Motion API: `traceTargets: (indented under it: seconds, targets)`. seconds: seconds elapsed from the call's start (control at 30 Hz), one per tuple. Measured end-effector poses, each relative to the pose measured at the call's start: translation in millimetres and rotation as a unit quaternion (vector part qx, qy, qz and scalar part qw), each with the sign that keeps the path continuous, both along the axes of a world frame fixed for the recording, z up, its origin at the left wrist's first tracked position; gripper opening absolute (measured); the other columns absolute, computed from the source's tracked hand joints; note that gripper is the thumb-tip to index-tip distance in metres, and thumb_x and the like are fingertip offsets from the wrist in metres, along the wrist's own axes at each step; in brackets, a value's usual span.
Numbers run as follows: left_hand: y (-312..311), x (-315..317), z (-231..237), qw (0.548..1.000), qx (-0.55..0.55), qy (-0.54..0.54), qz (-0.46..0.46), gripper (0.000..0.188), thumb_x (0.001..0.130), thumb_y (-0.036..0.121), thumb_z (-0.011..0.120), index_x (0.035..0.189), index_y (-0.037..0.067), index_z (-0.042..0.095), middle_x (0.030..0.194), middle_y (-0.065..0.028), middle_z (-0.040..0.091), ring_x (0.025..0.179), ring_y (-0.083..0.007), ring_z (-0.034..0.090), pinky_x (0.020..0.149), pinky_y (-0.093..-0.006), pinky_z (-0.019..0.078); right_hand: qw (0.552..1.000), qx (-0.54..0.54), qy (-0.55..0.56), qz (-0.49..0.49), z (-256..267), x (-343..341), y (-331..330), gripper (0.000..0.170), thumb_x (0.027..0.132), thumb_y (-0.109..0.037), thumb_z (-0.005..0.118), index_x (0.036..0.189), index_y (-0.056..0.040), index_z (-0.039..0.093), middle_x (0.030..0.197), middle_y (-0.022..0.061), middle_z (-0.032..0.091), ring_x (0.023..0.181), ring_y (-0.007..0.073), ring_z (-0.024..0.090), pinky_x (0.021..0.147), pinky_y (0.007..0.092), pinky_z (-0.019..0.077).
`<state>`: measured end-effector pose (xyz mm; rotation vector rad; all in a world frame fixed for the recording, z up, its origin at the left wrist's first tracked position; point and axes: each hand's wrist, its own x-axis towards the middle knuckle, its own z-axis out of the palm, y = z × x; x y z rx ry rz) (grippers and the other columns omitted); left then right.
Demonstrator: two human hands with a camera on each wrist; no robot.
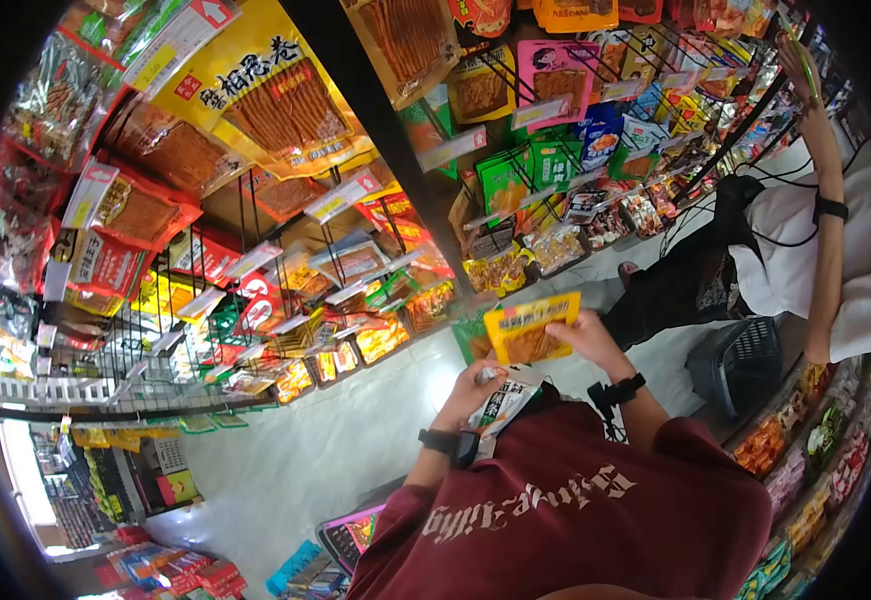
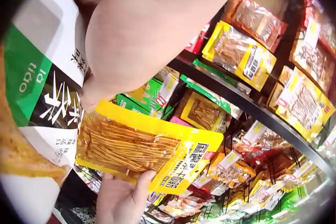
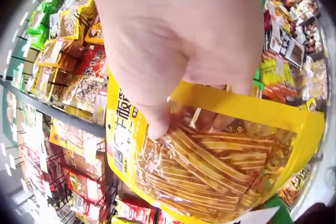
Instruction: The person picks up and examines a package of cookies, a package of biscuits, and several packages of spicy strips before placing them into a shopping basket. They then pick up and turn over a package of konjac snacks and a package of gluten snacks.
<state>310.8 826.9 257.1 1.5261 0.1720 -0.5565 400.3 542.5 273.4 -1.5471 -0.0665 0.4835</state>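
Note:
My right hand point(image 1: 590, 338) pinches a yellow snack packet point(image 1: 520, 345) by one side, thumb on its front. Brown strips point(image 3: 210, 171) show through the packet's clear window in the right wrist view. Just below, in the head view, my left hand point(image 1: 467, 393) grips a white packet point(image 1: 507, 402) with dark lettering. In the left wrist view this white packet point(image 2: 42, 40) has a green band and stands close beside the yellow packet point(image 2: 131, 140). A green packet edge point(image 1: 470, 338) shows next to the yellow one in the head view.
Racks of hanging snack packets point(image 1: 280, 100) run along the left and top, with price tags on hooks. Another person in a white shirt point(image 1: 860, 260) stands at the right, one arm raised. A dark basket point(image 1: 735, 365) is near them. Bins of wrapped goods point(image 1: 805, 435) line the lower right.

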Motion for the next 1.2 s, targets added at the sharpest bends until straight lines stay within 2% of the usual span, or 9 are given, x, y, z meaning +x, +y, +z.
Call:
traceTargets:
  seconds: [0.13, 0.23, 0.33, 0.47, 0.63, 0.77, 0.97, 1.1, 1.2]
  targets:
    - [2.8, 68.0, 33.2, 0.994, 0.037, -0.086, -0.049, 0.024, 0.095, 0.012, 0.075, 0.117, 0.006, 0.07, 0.111, -0.005, 0.072, 0.105, -0.0128, 0.065, 0.095, -0.0292, 0.0512, 0.991, -0.022, -0.064, -0.112, 40.0, 66.5, -7.5, 0.028, 0.099, -0.019, 0.07, 0.122, -0.0027, 0.067, 0.113, 0.0027, 0.071, 0.103, 0.0101, 0.064, 0.09, 0.0313, 0.0523]
    - [7.1, 80.2, 31.2, 0.987, 0.039, -0.131, -0.084, 0.02, 0.095, 0.008, 0.073, 0.114, 0.006, 0.072, 0.112, -0.005, 0.073, 0.107, -0.0134, 0.065, 0.096, -0.0295, 0.0513, 0.97, -0.045, -0.141, -0.193, 40.3, 119.5, -13.0, 0.029, 0.1, -0.019, 0.069, 0.124, -0.0037, 0.064, 0.115, 0.0015, 0.07, 0.1, 0.0111, 0.064, 0.09, 0.0303, 0.0514]
    - [9.4, 87.5, 28.5, 0.986, 0.041, -0.144, -0.074, 0.018, 0.095, 0.004, 0.071, 0.113, 0.006, 0.072, 0.111, -0.0048, 0.074, 0.106, -0.0143, 0.066, 0.095, -0.0298, 0.0519, 0.961, 0.061, -0.117, -0.245, 53.7, 161.3, -13.2, 0.029, 0.1, -0.016, 0.068, 0.127, -0.0047, 0.062, 0.116, 0.0018, 0.069, 0.102, 0.0121, 0.064, 0.091, 0.0296, 0.0505]
    - [11.4, 106.0, 38.7, 0.991, 0.026, -0.13, -0.038, 0.017, 0.095, 0.0, 0.068, 0.111, 0.005, 0.073, 0.108, -0.0046, 0.074, 0.104, -0.0135, 0.066, 0.094, -0.0293, 0.0521, 0.943, 0.128, -0.071, -0.298, 62.8, 206.2, -13.5, 0.03, 0.099, -0.012, 0.068, 0.127, -0.0054, 0.062, 0.119, 0.003, 0.069, 0.107, 0.013, 0.064, 0.093, 0.0295, 0.0495]
    - [-7.3, 123.9, 29.5, 0.991, 0.044, -0.124, 0.024, 0.016, 0.095, -0.003, 0.068, 0.109, 0.003, 0.073, 0.106, -0.0034, 0.074, 0.1, -0.0108, 0.065, 0.091, -0.0279, 0.0522, 0.96, 0.135, -0.084, -0.228, 74.9, 256.9, -13.4, 0.034, 0.098, -0.01, 0.067, 0.131, -0.0049, 0.059, 0.119, 0.0018, 0.068, 0.106, 0.0131, 0.063, 0.094, 0.0296, 0.0476]
    - [-34.6, 125.1, 27.7, 0.989, 0.037, -0.095, 0.108, 0.017, 0.091, -0.002, 0.069, 0.107, 0.003, 0.072, 0.103, -0.0083, 0.074, 0.1, -0.0191, 0.069, 0.092, -0.0313, 0.0518, 0.977, 0.117, -0.119, -0.136, 92.5, 280.9, -18.0, 0.033, 0.099, -0.01, 0.066, 0.13, -0.0039, 0.058, 0.12, 0.0018, 0.066, 0.11, 0.0116, 0.06, 0.098, 0.0293, 0.0463]
    - [-79.4, 115.0, 30.3, 0.976, 0.031, -0.066, 0.205, 0.016, 0.092, -0.005, 0.068, 0.106, 0.002, 0.072, 0.104, -0.0039, 0.073, 0.098, -0.012, 0.065, 0.09, -0.028, 0.0514, 0.985, 0.098, -0.14, 0.028, 91.1, 304.0, -32.4, 0.027, 0.099, -0.009, 0.067, 0.124, -0.0029, 0.059, 0.117, 0.0029, 0.065, 0.111, 0.0122, 0.059, 0.099, 0.0295, 0.0456]
    - [-108.5, 110.4, 30.3, 0.964, 0.039, -0.066, 0.254, 0.016, 0.093, -0.005, 0.068, 0.107, 0.003, 0.072, 0.104, -0.0008, 0.072, 0.097, -0.0086, 0.063, 0.088, -0.0252, 0.0505, 0.972, 0.175, -0.16, -0.001, 98.0, 311.0, -30.0, 0.026, 0.099, -0.007, 0.065, 0.124, -0.0012, 0.058, 0.118, 0.0038, 0.066, 0.114, 0.0135, 0.06, 0.1, 0.0306, 0.0452]
    - [-126.3, 110.6, 35.5, 0.957, 0.022, -0.057, 0.284, 0.016, 0.093, -0.006, 0.068, 0.107, 0.002, 0.072, 0.106, -0.0015, 0.072, 0.099, -0.0093, 0.063, 0.09, -0.0254, 0.0502, 0.977, 0.166, -0.135, 0.006, 103.3, 318.3, -31.8, 0.026, 0.099, -0.006, 0.064, 0.124, -0.001, 0.057, 0.12, 0.0048, 0.065, 0.114, 0.0135, 0.06, 0.101, 0.0306, 0.0448]
